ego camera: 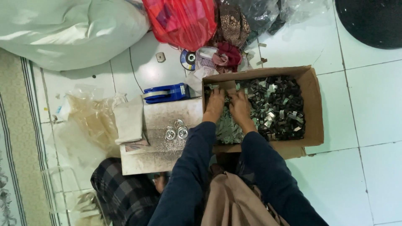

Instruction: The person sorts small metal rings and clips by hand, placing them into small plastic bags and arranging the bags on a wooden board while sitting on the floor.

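Two hands, left hand and right hand, fingers curled into small metal clips in cardboard box: best scooped shallowly, keeping fingertips off sharp edges.

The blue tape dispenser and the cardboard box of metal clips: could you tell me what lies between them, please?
In the head view, only a crumpled whitish wrapper lies between the blue tape dispenser and the cardboard box; below it the floor tile shows.

The floor is of pale, glossy tiles with thin dark joints, and soft light reflects on it. Along its left edge lies a beige carpet with dark stripes. At the top right corner is a round black mat.
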